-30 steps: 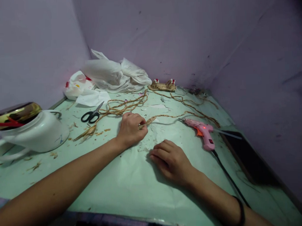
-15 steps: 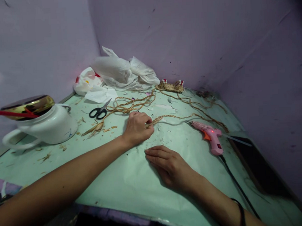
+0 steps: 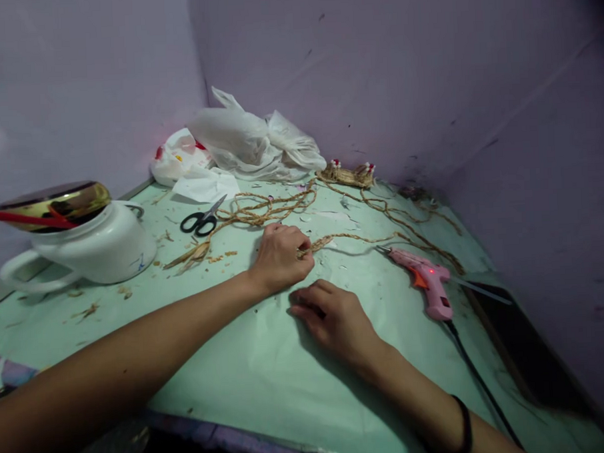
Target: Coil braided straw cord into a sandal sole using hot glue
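Note:
My left hand (image 3: 282,259) is closed around one end of a braided straw-coloured rope (image 3: 355,237). From the fist, the rope runs right across the table toward the glue gun. Just below it, my right hand (image 3: 336,318) hovers or rests near the tabletop, fingers bent, with a gap between thumb and forefinger and nothing visible in it. A pink glue gun (image 3: 427,278) with a lit red light lies to the right. Beyond my left hand are a loose coil of the same rope (image 3: 261,211), its frayed end (image 3: 190,257) and black-handled scissors (image 3: 199,223).
A white mug (image 3: 100,245) with a gold lid-like piece (image 3: 87,192) stands at left. White plastic bags (image 3: 258,145) lie against the back wall, beside a woven straw piece (image 3: 347,178) with red and white beads. A dark flat object (image 3: 530,350) lies at right.
My right hand's fingers have gone from stretched out to bent, with the thumb now apart from them. My left hand keeps its hold on the rope. The view has shifted slightly.

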Available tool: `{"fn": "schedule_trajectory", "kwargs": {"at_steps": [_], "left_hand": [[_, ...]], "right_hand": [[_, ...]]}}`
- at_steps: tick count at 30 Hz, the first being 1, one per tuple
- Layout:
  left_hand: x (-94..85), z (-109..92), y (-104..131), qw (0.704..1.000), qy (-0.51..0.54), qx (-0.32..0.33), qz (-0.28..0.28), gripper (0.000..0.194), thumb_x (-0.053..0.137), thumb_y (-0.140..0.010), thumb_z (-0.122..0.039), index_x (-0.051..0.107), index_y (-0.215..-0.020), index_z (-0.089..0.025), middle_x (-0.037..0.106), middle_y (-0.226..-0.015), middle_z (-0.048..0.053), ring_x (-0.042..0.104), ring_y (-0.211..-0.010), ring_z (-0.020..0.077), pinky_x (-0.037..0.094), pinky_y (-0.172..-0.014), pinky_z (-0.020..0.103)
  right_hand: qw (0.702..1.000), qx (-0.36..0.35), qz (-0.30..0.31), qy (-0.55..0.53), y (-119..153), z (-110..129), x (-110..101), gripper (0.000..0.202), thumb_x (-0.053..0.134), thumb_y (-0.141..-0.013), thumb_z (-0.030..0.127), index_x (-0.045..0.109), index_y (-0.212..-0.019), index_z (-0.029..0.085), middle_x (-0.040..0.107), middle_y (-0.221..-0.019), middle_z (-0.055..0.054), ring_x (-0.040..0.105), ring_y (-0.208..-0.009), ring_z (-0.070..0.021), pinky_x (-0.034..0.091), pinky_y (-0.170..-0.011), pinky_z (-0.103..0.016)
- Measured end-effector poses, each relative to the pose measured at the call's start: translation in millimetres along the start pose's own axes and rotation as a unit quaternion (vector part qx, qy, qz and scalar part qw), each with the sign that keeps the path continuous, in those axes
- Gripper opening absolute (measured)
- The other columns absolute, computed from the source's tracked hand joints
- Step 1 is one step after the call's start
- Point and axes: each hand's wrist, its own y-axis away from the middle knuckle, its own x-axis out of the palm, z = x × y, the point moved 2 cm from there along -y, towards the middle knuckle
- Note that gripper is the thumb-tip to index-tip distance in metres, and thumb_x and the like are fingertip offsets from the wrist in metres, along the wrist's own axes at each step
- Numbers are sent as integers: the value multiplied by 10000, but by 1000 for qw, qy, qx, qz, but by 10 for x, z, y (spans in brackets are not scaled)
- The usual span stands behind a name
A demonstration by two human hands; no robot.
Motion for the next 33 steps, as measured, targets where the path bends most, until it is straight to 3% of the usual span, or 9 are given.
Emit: {"fn": "schedule_trajectory", "kwargs": {"at_steps": [3, 9, 15, 19, 22, 26, 28, 31, 33], "left_hand": [[-1, -3, -3, 1000, 0, -4, 4, 66, 556, -674, -152, 616, -661, -175, 663, -711, 18, 587, -734, 172, 405, -870, 388], [0, -5, -10, 1000, 2, -11, 10, 70, 557, -670, -153, 621, -657, -177, 667, -706, 19, 592, -734, 174, 408, -867, 391], [-3, 16, -18, 1000, 6, -25, 8, 65, 566, -658, -140, 619, -656, -179, 675, -711, 16, 602, -737, 172, 421, -838, 376], [-8, 17, -15, 1000, 10, -29, 7, 58, 571, -662, -138, 616, -653, -174, 674, -711, 20, 600, -733, 171, 424, -825, 370], [-7, 15, -13, 999, 14, -32, 7, 49, 578, -665, -145, 613, -651, -176, 674, -714, 20, 597, -727, 172, 423, -819, 372], [0, 17, -14, 999, 20, -32, 4, 48, 579, -672, -150, 613, -652, -177, 674, -710, 20, 595, -720, 172, 420, -820, 375], [2, 19, -14, 999, 21, -30, 4, 47, 581, -674, -152, 614, -651, -178, 672, -710, 18, 592, -718, 172, 419, -821, 375], [1, 21, -15, 999, 23, -29, 3, 47, 584, -673, -152, 614, -653, -181, 673, -719, 17, 589, -722, 173, 422, -816, 374], [0, 20, -16, 999, 25, -30, 4, 47, 585, -672, -150, 614, -655, -184, 674, -723, 17, 588, -722, 173, 426, -809, 371]], "right_hand": [[997, 17, 30, 69, -53, 62, 62, 165, 497, -815, 135, 655, -773, 161, 640, -773, -58, 582, -587, -135, 364, -494, -231], [980, 25, 90, 178, -98, 163, 76, 206, 425, -778, 73, 611, -853, 118, 626, -796, -103, 532, -503, -159, 153, -422, -286], [974, -10, 135, 180, -156, 127, 33, 249, 463, -710, 99, 537, -946, 116, 614, -843, -97, 527, -540, -175, 191, -440, -293], [979, -18, 138, 149, -51, 74, -28, 107, 403, -791, 150, 482, -861, 165, 574, -806, -58, 520, -597, -166, 282, -477, -286], [994, -14, 88, 70, 89, -32, -137, 114, 327, -861, 195, 431, -813, 193, 521, -735, -23, 480, -577, -147, 332, -507, -274], [994, 34, -87, -55, 232, -243, -332, 211, 277, -910, 236, 378, -726, 214, 422, -627, 19, 414, -532, -126, 342, -512, -254], [987, 55, -135, -63, 258, -306, -379, 271, 255, -927, 218, 344, -671, 223, 362, -577, 38, 371, -496, -116, 309, -482, -243], [986, 59, -144, -64, 243, -301, -359, 361, 342, -923, 225, 292, -566, 225, 281, -497, 65, 304, -427, -91, 248, -436, -236], [991, 33, -108, -76, 212, -245, -301, 356, 461, -885, 253, 383, -541, 203, 373, -488, 55, 369, -431, -82, 275, -440, -225]]}}
